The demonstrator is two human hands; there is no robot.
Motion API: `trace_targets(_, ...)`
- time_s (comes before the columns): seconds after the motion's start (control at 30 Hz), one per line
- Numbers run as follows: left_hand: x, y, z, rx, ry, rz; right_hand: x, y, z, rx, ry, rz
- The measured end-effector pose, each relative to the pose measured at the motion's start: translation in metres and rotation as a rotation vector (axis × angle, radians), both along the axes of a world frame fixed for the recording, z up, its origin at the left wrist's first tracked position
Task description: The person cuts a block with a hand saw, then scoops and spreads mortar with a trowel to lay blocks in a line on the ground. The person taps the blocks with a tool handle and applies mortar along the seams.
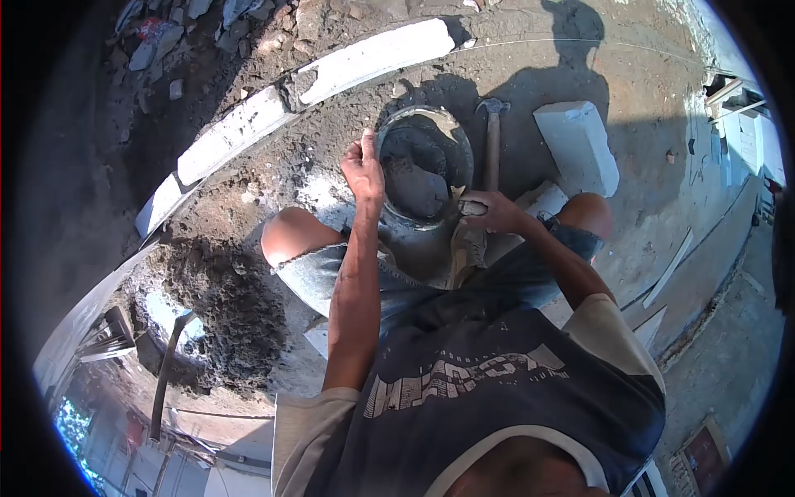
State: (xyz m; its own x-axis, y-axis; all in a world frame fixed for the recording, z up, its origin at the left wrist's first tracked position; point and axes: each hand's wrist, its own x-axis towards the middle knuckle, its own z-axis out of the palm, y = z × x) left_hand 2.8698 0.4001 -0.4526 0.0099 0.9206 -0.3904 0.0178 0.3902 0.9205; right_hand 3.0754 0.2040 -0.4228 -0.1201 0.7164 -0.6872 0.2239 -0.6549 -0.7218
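A round bucket point(470, 157) of wet grey mortar point(414, 186) stands on the ground between my knees. My left hand point(363, 172) is closed at the bucket's left rim, with the thumb side up. My right hand point(490, 212) is closed beside the lower right rim, around a small greyish thing that I cannot make out. A hammer point(493, 149) lies just right of the bucket, its head pointing away from me. Farther right rests a loose white block point(577, 147), with a smaller pale piece point(544, 200) nearer my knee.
White blocks point(377, 62) form a curved row beyond the bucket, and a thin string point(530, 41) extends from it. Rubble point(166, 41) lies behind the row. At left, a long-handled tool point(170, 373) stands by a dark soil heap point(232, 306).
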Motion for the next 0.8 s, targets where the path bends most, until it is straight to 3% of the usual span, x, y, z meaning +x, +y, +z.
trace_targets(0.1, -0.004, 0.005, -0.016, -0.052, -0.162, 0.092, 0.022, -0.009, -0.008, 0.356, -0.254, 0.168)
trace_targets(0.2, 0.000, 0.002, -0.028, -0.070, -0.192, 0.165, 0.044, 0.001, -0.005, 0.213, -0.240, 0.198)
trace_targets(0.3, -0.004, 0.001, -0.031, -0.125, -0.125, 0.144, 0.062, 0.017, 0.038, -0.029, -0.061, 0.156)
trace_targets(0.33, -0.010, 0.003, -0.033, -0.110, -0.064, 0.067, 0.069, 0.019, 0.047, -0.001, -0.032, 0.125)
trace_targets(0.43, -0.008, 0.000, -0.045, -0.058, -0.083, 0.116, 0.110, 0.034, 0.084, -0.103, 0.024, 0.046)
trace_targets(0.5, -0.008, -0.001, -0.049, -0.050, -0.085, 0.100, 0.143, 0.049, 0.113, -0.025, -0.084, -0.006)
trace_targets(0.63, -0.011, 0.000, -0.053, -0.065, -0.033, 0.050, 0.218, 0.095, 0.135, 0.228, -0.448, -0.013)
trace_targets(0.73, -0.005, -0.001, -0.046, -0.043, -0.052, 0.062, 0.273, 0.140, 0.107, 0.881, -1.104, 0.287)
trace_targets(0.8, -0.006, 0.000, -0.048, -0.068, -0.026, 0.059, 0.274, 0.163, 0.105, 0.863, -1.379, 0.381)
